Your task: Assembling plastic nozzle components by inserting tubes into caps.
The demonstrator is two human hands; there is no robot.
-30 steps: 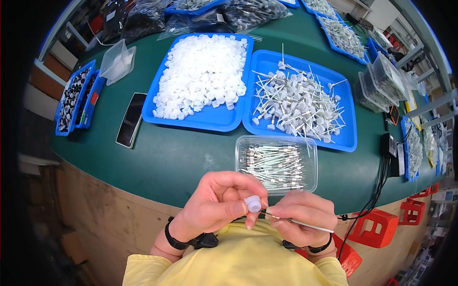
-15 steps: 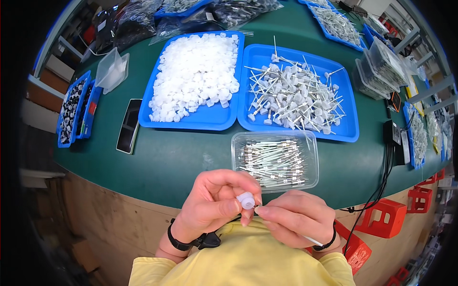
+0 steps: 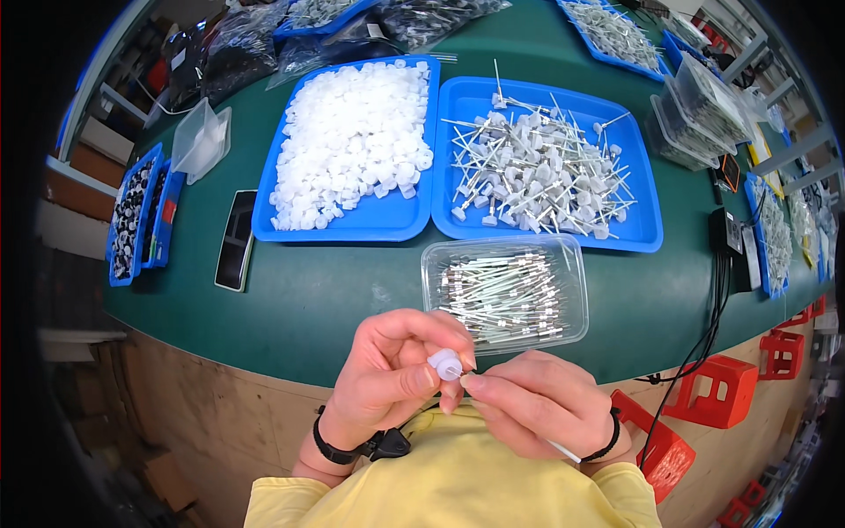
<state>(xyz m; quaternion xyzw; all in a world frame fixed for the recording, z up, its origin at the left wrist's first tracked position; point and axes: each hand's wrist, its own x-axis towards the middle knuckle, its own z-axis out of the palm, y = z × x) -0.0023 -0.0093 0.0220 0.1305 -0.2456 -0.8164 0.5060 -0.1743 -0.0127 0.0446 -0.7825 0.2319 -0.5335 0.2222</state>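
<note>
Between the thumb and fingers of my left hand (image 3: 387,374) is a small white plastic cap (image 3: 445,362), its round open face turned toward my right hand. My right hand (image 3: 539,400) pinches a thin rod with a white shaft (image 3: 564,451), whose rear end sticks out below the palm. The rod's fine front end meets the cap's opening; how deep it sits I cannot tell. Just beyond my hands, a clear plastic box (image 3: 576,308) holds many similar rods with metal collars.
Behind the box stand a blue tray (image 3: 387,227) of white caps and another blue tray (image 3: 647,207) of capped rods. A phone (image 3: 235,242) lies at left on the green table (image 3: 343,290). Black cables (image 3: 717,308) hang over the right edge by red stools (image 3: 713,392).
The rod's front end has come to the cap's opening, and the cap has turned slightly in my left fingers. The whole view has shifted a little.
</note>
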